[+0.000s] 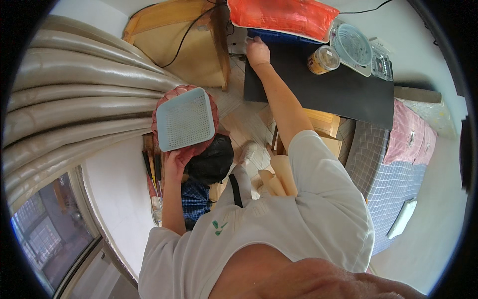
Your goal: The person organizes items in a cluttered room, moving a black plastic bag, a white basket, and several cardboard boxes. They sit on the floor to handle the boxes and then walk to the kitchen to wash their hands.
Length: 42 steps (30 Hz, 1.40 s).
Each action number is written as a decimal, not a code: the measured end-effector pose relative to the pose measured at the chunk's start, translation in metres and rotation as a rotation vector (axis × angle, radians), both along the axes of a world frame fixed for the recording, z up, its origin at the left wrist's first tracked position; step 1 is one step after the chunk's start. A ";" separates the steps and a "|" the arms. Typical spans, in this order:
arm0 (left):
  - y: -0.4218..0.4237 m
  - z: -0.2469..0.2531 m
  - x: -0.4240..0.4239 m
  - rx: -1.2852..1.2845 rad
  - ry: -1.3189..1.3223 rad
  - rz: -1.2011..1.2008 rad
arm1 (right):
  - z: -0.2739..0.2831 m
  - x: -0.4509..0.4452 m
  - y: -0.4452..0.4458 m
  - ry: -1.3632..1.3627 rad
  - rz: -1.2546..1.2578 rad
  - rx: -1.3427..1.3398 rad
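Note:
My left hand (176, 164) grips the near edge of a reddish plastic basket or bag (215, 112), on which a pale blue perforated plastic basket (185, 119) rests. Stretched forward, my right hand (257, 52) is closed at the far left corner of the black table (321, 89), by a dark blue container (283, 36). Something small and whitish shows at its fingertips, too unclear to name. A red plastic bag (283, 17) in a white tray lies over the blue container. To the right stands a clear lidded plastic jar (323, 59).
A light blue colander (353, 45) and a clear plastic box (381, 63) stand at the table's back right. A black plastic bag (213, 160) lies below the left-hand baskets. Curtains (86, 82) hang left; a wooden cabinet (183, 45) stands ahead and a bed (396, 190) right.

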State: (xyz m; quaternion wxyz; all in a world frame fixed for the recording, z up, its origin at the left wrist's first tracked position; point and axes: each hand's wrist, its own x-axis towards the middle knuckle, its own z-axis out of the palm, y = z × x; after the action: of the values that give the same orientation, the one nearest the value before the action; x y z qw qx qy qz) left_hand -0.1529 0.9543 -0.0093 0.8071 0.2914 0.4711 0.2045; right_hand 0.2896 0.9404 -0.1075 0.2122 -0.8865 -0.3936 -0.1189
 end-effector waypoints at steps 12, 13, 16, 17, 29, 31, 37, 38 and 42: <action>0.003 0.015 0.166 0.020 -0.049 -0.431 | 0.021 -0.063 -0.185 -0.017 0.088 0.030; 0.001 0.009 0.179 0.010 -0.074 -0.468 | 0.024 -0.054 -0.199 -0.050 0.053 -0.019; -0.014 -0.009 0.220 -0.028 -0.154 -0.483 | 0.025 -0.028 -0.250 -0.154 -0.097 -0.163; -0.015 -0.020 0.231 -0.036 -0.180 -0.496 | 0.027 -0.023 -0.263 -0.083 -0.193 -0.242; -0.023 0.008 0.255 0.176 0.175 -1.055 | 0.121 0.002 -0.299 0.590 -0.376 0.321; 0.036 -0.005 0.251 0.428 0.368 -0.823 | 0.131 0.019 -0.282 0.559 -0.280 0.448; 0.088 0.050 0.368 0.761 -0.111 -0.408 | 0.169 0.095 -0.200 0.838 -0.026 0.791; 0.101 0.052 0.390 0.714 -0.212 -0.422 | 0.173 0.110 -0.186 0.940 0.020 0.888; 0.054 0.086 0.428 0.641 -0.352 -0.431 | 0.166 0.156 -0.175 1.149 -0.001 0.788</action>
State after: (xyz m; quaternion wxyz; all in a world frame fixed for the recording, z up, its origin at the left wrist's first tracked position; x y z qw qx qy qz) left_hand 0.2755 1.0078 0.0763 0.7680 0.5801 0.1671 0.2137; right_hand 0.4456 0.7657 0.0587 0.6927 -0.6661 -0.1459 0.2347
